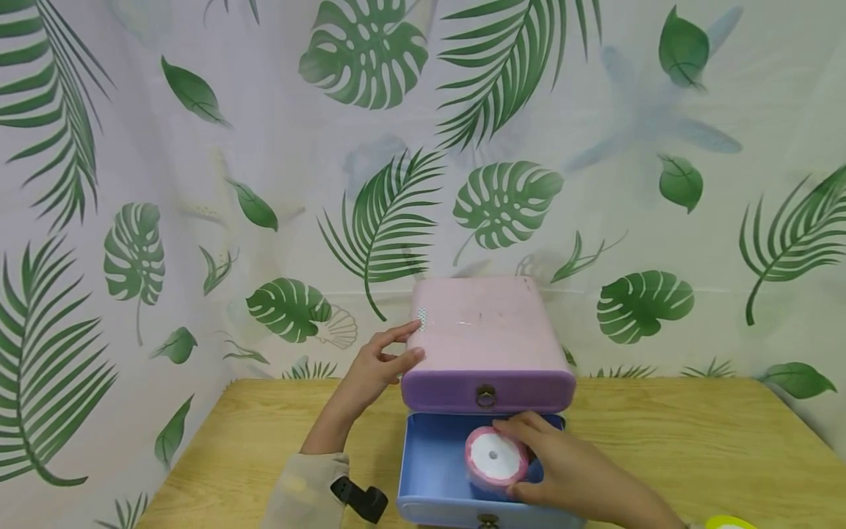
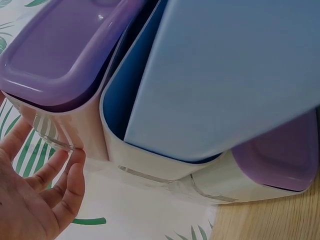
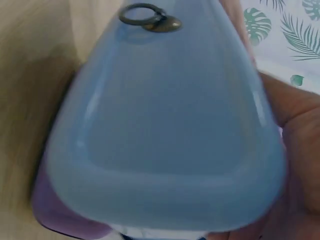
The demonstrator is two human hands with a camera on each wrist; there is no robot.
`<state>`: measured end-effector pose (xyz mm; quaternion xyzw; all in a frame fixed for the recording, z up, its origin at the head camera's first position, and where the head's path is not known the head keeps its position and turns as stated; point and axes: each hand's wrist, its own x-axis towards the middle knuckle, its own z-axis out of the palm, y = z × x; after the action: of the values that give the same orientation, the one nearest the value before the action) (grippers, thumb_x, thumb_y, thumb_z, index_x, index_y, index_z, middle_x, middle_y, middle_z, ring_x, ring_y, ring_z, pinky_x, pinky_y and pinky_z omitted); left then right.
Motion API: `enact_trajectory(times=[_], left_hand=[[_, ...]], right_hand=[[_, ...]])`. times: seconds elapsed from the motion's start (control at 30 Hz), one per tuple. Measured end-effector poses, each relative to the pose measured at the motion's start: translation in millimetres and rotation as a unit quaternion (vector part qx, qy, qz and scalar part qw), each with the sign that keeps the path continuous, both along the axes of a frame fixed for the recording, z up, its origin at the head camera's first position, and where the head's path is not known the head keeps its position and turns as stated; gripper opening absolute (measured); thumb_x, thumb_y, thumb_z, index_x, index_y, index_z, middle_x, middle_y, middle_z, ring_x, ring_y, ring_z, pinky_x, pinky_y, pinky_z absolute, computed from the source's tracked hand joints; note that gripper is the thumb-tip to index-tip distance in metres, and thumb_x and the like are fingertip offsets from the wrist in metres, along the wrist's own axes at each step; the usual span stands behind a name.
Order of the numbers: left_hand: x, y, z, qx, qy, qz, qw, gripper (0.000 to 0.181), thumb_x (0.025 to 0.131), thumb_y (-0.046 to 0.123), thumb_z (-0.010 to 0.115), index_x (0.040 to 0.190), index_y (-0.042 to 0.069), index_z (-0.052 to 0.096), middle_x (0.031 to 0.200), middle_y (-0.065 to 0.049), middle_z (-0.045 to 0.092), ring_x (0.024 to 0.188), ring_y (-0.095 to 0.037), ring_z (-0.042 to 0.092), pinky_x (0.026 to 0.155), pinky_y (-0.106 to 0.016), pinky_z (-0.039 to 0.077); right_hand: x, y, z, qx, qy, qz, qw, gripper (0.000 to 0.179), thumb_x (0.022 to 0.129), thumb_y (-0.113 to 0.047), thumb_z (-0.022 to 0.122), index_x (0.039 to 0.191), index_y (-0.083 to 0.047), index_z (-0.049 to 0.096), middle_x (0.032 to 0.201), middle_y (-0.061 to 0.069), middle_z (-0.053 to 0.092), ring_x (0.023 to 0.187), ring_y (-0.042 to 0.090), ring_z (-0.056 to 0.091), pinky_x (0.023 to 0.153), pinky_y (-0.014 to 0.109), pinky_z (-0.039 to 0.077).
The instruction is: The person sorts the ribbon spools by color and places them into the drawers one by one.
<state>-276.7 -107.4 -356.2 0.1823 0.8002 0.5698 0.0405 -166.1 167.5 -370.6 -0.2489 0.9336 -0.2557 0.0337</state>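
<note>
A small drawer cabinet (image 1: pixel 485 323) with a pale pink top stands on the table, its purple upper drawer (image 1: pixel 429 391) closed. Below it the blue drawer (image 1: pixel 429 459) is pulled out. In the head view my right hand (image 1: pixel 568 463) grips a roll of pink ribbon (image 1: pixel 481 465) with a white face, over or inside that drawer; its exact height I cannot tell. My left hand (image 1: pixel 370 375) touches the cabinet's upper left side with its fingertips, the fingers loosely bent. In the right wrist view the blue drawer front (image 3: pixel 165 110) hides most of the hand and the roll.
Another purple drawer (image 2: pixel 280 155) sits under the blue one in the left wrist view. A yellow-rimmed object (image 1: pixel 727 522) is cut off at the lower right of the wooden table (image 1: pixel 661 441). Behind stands a leaf-patterned curtain (image 1: pixel 581 88).
</note>
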Motion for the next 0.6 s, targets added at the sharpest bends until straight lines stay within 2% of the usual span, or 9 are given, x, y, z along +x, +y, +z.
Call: enact_trajectory(times=[0.1, 0.17, 0.3, 0.43, 0.5, 0.57, 0.6], left_hand=[[0.2, 0.4, -0.6, -0.002, -0.001, 0.002, 1.0, 0.05, 0.092, 0.033, 0.064, 0.14, 0.034, 0.05, 0.138, -0.009, 0.045, 0.102, -0.021, 0.062, 0.086, -0.045, 0.051], [0.6, 0.3, -0.9, -0.003, 0.0, 0.005, 1.0, 0.051, 0.092, 0.034, 0.065, 0.14, 0.035, 0.05, 0.138, -0.009, 0.045, 0.104, -0.021, 0.061, 0.085, -0.044, 0.051], [1.8, -0.8, -1.2, -0.003, -0.002, 0.01, 0.9999, 0.051, 0.091, 0.035, 0.065, 0.14, 0.034, 0.051, 0.138, -0.009, 0.045, 0.104, -0.023, 0.06, 0.085, -0.045, 0.051], [1.2, -1.5, -2.8, -0.003, -0.004, 0.015, 0.9999, 0.05, 0.091, 0.033, 0.065, 0.14, 0.035, 0.051, 0.138, -0.009, 0.045, 0.104, -0.023, 0.06, 0.087, -0.047, 0.05], [1.1, -1.5, -3.3, -0.004, -0.004, 0.013, 0.9999, 0.05, 0.092, 0.033, 0.065, 0.14, 0.035, 0.05, 0.137, -0.009, 0.045, 0.104, -0.023, 0.06, 0.088, -0.049, 0.05], [0.9, -1.1, -3.3, -0.003, -0.004, 0.012, 0.9999, 0.05, 0.092, 0.034, 0.065, 0.14, 0.035, 0.05, 0.137, -0.009, 0.045, 0.103, -0.022, 0.06, 0.087, -0.048, 0.05], [0.7, -1.0, -3.3, -0.003, -0.003, 0.011, 0.9999, 0.05, 0.092, 0.034, 0.065, 0.14, 0.035, 0.05, 0.137, -0.009, 0.045, 0.103, -0.022, 0.06, 0.087, -0.047, 0.051]], right_hand=[[0.1, 1, -3.9, -0.009, -0.035, -0.009, 0.9993, 0.072, 0.078, -0.038, 0.078, 0.139, -0.01, 0.05, 0.138, 0.009, 0.051, 0.099, 0.019, 0.065, 0.071, 0.032, 0.054], [2.4, 3, -5.1, -0.024, -0.048, -0.014, 0.9985, 0.068, 0.08, -0.033, 0.077, 0.139, -0.011, 0.05, 0.137, 0.01, 0.052, 0.098, 0.02, 0.066, 0.069, 0.03, 0.053], [9.2, 12, -4.0, -0.056, -0.038, -0.016, 0.9976, 0.057, 0.086, -0.03, 0.072, 0.137, -0.016, 0.051, 0.133, 0.007, 0.056, 0.098, 0.018, 0.066, 0.07, 0.029, 0.053], [15.8, 24, -1.7, -0.099, 0.002, 0.015, 0.995, 0.044, 0.091, -0.028, 0.067, 0.13, -0.012, 0.056, 0.124, 0.01, 0.061, 0.092, 0.005, 0.063, 0.069, 0.024, 0.052], [18.7, 32, -3.6, -0.136, 0.012, 0.051, 0.9894, 0.035, 0.094, -0.02, 0.064, 0.124, -0.004, 0.059, 0.117, 0.014, 0.063, 0.088, -0.001, 0.061, 0.066, 0.023, 0.052], [23.6, 40, -7.3, -0.182, -0.007, 0.087, 0.9793, 0.025, 0.096, -0.01, 0.059, 0.118, 0.001, 0.061, 0.111, 0.015, 0.066, 0.085, -0.005, 0.059, 0.063, 0.022, 0.052], [27.1, 44, -9.2, -0.208, -0.039, 0.103, 0.9718, 0.023, 0.096, -0.006, 0.056, 0.117, 0.003, 0.062, 0.108, 0.011, 0.068, 0.083, -0.005, 0.059, 0.063, 0.022, 0.051]])
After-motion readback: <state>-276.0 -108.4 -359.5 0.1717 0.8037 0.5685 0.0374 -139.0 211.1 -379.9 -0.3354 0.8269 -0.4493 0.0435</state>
